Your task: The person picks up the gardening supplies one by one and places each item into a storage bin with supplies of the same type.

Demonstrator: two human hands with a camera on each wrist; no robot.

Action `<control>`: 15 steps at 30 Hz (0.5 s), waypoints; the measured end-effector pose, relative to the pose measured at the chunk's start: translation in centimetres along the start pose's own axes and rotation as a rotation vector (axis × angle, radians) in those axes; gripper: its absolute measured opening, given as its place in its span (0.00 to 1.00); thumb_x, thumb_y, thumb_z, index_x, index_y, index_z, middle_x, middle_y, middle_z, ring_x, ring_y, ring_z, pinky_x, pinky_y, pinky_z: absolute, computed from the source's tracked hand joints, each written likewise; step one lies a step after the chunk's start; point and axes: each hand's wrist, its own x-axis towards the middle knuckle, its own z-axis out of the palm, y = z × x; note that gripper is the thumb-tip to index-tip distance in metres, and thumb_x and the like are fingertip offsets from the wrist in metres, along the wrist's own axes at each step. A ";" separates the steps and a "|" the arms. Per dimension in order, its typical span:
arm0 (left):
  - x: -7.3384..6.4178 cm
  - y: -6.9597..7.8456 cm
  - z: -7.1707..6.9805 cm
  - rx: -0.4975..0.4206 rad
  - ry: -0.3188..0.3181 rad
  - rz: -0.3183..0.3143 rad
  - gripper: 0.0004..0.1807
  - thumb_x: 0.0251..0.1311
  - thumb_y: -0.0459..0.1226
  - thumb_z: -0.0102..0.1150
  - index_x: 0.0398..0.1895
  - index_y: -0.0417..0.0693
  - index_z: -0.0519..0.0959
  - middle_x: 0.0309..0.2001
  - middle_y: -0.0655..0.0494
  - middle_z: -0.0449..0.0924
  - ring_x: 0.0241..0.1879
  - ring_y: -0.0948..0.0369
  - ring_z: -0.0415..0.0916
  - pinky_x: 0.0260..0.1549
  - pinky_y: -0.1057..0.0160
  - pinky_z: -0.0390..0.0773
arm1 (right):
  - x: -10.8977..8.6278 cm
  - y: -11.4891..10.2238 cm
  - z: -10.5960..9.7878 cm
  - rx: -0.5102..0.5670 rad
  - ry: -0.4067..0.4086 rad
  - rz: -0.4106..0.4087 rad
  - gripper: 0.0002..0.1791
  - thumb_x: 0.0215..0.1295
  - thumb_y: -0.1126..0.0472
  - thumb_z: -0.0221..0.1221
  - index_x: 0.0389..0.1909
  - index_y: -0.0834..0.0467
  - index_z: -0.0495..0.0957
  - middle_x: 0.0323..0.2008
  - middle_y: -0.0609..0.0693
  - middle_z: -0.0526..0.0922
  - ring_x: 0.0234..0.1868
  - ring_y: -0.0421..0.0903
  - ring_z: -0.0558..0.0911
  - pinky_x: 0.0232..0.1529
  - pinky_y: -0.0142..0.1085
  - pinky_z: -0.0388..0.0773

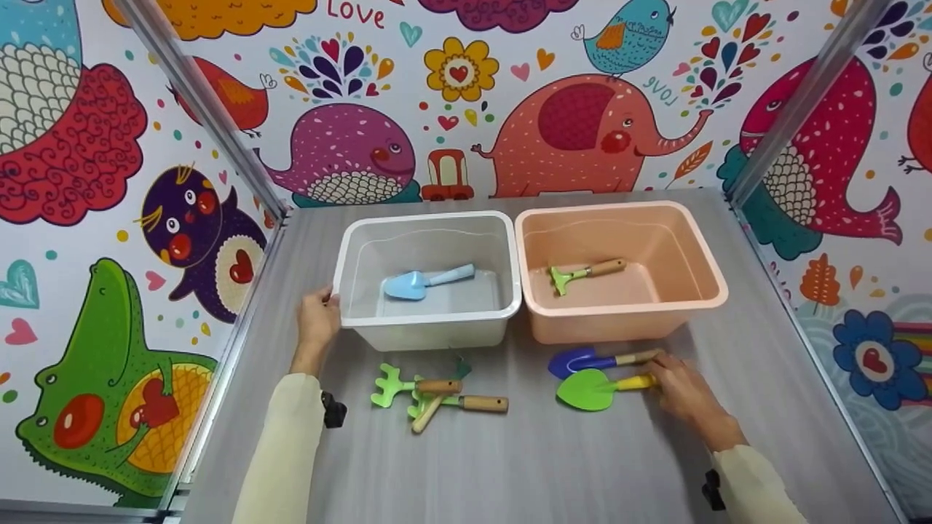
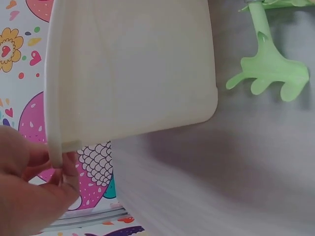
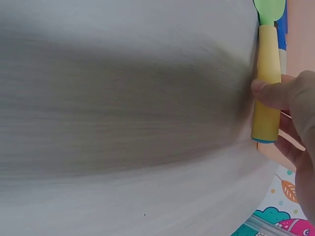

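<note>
A cream sleeve (image 1: 757, 484) is reaching in from the bottom right, nearest the head camera, with a small black device (image 1: 713, 489) sitting at its cuff. Beyond it, the right hand (image 1: 681, 389) is pinching the smooth yellow handle (image 1: 633, 383) of a bright green rounded shovel (image 1: 588, 391) between thumb and fingers. That shovel is pointing leftward in front of the peach bin; I cannot tell whether its blade is touching the tabletop. A dark blue shovel with a wooden handle (image 1: 579, 362) is lying just behind it, its handle end reaching the right hand's fingertips.

The left hand (image 1: 318, 320) is pinching the left rim of a white rectangular plastic bin (image 1: 429, 335), thumb and fingers closing round the edge. Inside that bin, a pale blue shovel (image 1: 409, 286) is resting on the floor. Just beside it, a peach rectangular plastic bin (image 1: 619, 327) is holding a green toothed tool with a wooden handle (image 1: 559, 280).

In front of the white bin, a light green rake with a wooden handle (image 1: 389, 386) is overlapping a second green tool with a wooden handle (image 1: 484, 404). Another wooden handle (image 1: 427, 415) is slanting out toward the camera, and a dark green head (image 1: 462, 367) is showing behind them; I cannot tell whether these two are belonging together.

Everything is standing on a grey tabletop (image 1: 524, 466), and printed animal panels (image 1: 459, 116) are enclosing it.
</note>
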 end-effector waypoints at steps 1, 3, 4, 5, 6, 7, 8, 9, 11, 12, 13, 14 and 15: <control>0.0 0.0 0.0 0.000 0.001 0.005 0.21 0.72 0.26 0.42 0.64 0.24 0.69 0.58 0.24 0.75 0.57 0.36 0.77 0.57 0.43 0.76 | 0.0 0.0 0.0 0.002 -0.005 0.004 0.18 0.43 0.78 0.72 0.37 0.63 0.84 0.41 0.56 0.82 0.41 0.54 0.80 0.43 0.52 0.78; 0.0 0.0 0.1 0.002 0.003 0.018 0.21 0.71 0.26 0.42 0.64 0.24 0.69 0.58 0.24 0.75 0.56 0.36 0.77 0.57 0.43 0.76 | -0.1 -0.1 0.0 0.009 -0.023 0.016 0.18 0.43 0.79 0.71 0.37 0.63 0.85 0.41 0.56 0.82 0.41 0.54 0.80 0.43 0.52 0.79; 0.0 0.0 0.1 0.003 0.009 0.026 0.21 0.71 0.26 0.43 0.64 0.24 0.70 0.57 0.24 0.76 0.56 0.36 0.77 0.57 0.43 0.76 | -0.1 -0.1 0.0 0.010 -0.034 0.023 0.18 0.43 0.79 0.71 0.37 0.62 0.85 0.40 0.56 0.82 0.40 0.54 0.80 0.43 0.52 0.79; 0.0 0.0 0.2 0.001 0.011 0.031 0.21 0.71 0.26 0.43 0.64 0.24 0.70 0.57 0.25 0.76 0.55 0.36 0.77 0.57 0.43 0.77 | -0.1 -0.1 0.0 0.012 -0.043 0.030 0.18 0.43 0.80 0.70 0.37 0.62 0.85 0.40 0.56 0.82 0.40 0.54 0.80 0.43 0.52 0.79; 0.0 0.0 0.2 0.003 0.014 0.036 0.20 0.71 0.25 0.43 0.63 0.24 0.70 0.57 0.25 0.76 0.55 0.36 0.78 0.56 0.44 0.77 | -0.1 -0.2 0.0 0.012 -0.053 0.038 0.18 0.43 0.80 0.70 0.36 0.62 0.85 0.39 0.56 0.82 0.40 0.53 0.80 0.43 0.52 0.79; 0.0 -0.1 0.1 0.004 0.020 0.042 0.20 0.71 0.25 0.44 0.63 0.24 0.70 0.56 0.25 0.77 0.55 0.36 0.78 0.56 0.43 0.77 | -0.2 -0.2 0.0 0.014 -0.061 0.043 0.18 0.43 0.80 0.70 0.36 0.62 0.85 0.39 0.56 0.82 0.39 0.53 0.80 0.43 0.52 0.79; 0.0 -0.1 0.1 0.004 0.028 0.047 0.20 0.70 0.25 0.44 0.63 0.24 0.71 0.56 0.24 0.77 0.54 0.36 0.78 0.56 0.43 0.77 | -0.2 -0.3 0.0 0.015 -0.068 0.047 0.18 0.43 0.80 0.69 0.36 0.62 0.85 0.39 0.56 0.82 0.39 0.54 0.80 0.44 0.52 0.80; 0.0 -0.2 0.1 0.006 0.037 0.051 0.20 0.70 0.25 0.44 0.63 0.24 0.71 0.55 0.24 0.77 0.53 0.36 0.78 0.55 0.43 0.77 | -0.2 -0.4 0.0 0.017 -0.071 0.050 0.17 0.44 0.80 0.69 0.36 0.62 0.85 0.38 0.56 0.82 0.39 0.54 0.80 0.44 0.52 0.80; -0.1 -0.3 0.1 0.005 0.042 0.052 0.20 0.70 0.25 0.45 0.62 0.24 0.71 0.55 0.24 0.77 0.53 0.36 0.79 0.55 0.43 0.78 | -0.2 -0.5 0.1 0.026 -0.069 0.055 0.17 0.44 0.79 0.70 0.36 0.63 0.84 0.38 0.56 0.81 0.39 0.54 0.79 0.44 0.51 0.80; -0.1 -0.3 0.1 0.003 0.042 0.052 0.20 0.70 0.25 0.45 0.63 0.24 0.71 0.55 0.24 0.77 0.53 0.36 0.79 0.54 0.43 0.78 | -0.2 -0.6 0.1 0.029 -0.065 0.055 0.16 0.44 0.79 0.70 0.36 0.63 0.84 0.38 0.55 0.81 0.39 0.53 0.79 0.44 0.51 0.79; -0.1 -0.3 0.1 0.000 0.041 0.052 0.20 0.71 0.25 0.44 0.63 0.24 0.70 0.56 0.24 0.77 0.52 0.36 0.79 0.54 0.43 0.78 | -0.2 -0.6 0.2 0.031 -0.058 0.053 0.16 0.44 0.79 0.70 0.36 0.63 0.84 0.38 0.55 0.81 0.38 0.53 0.79 0.43 0.50 0.79; -0.1 -0.4 0.1 0.002 0.041 0.054 0.20 0.71 0.25 0.44 0.63 0.24 0.70 0.55 0.24 0.77 0.52 0.36 0.79 0.53 0.43 0.78 | -0.2 -0.7 0.2 0.036 -0.050 0.048 0.16 0.44 0.79 0.69 0.35 0.63 0.83 0.37 0.55 0.80 0.38 0.52 0.79 0.42 0.50 0.79; -0.1 -0.4 0.1 0.003 0.038 0.055 0.20 0.71 0.26 0.44 0.63 0.24 0.70 0.55 0.24 0.77 0.52 0.36 0.79 0.53 0.43 0.78 | -0.2 -0.7 0.2 0.039 -0.040 0.040 0.16 0.43 0.79 0.69 0.35 0.63 0.83 0.36 0.54 0.80 0.37 0.52 0.78 0.41 0.49 0.78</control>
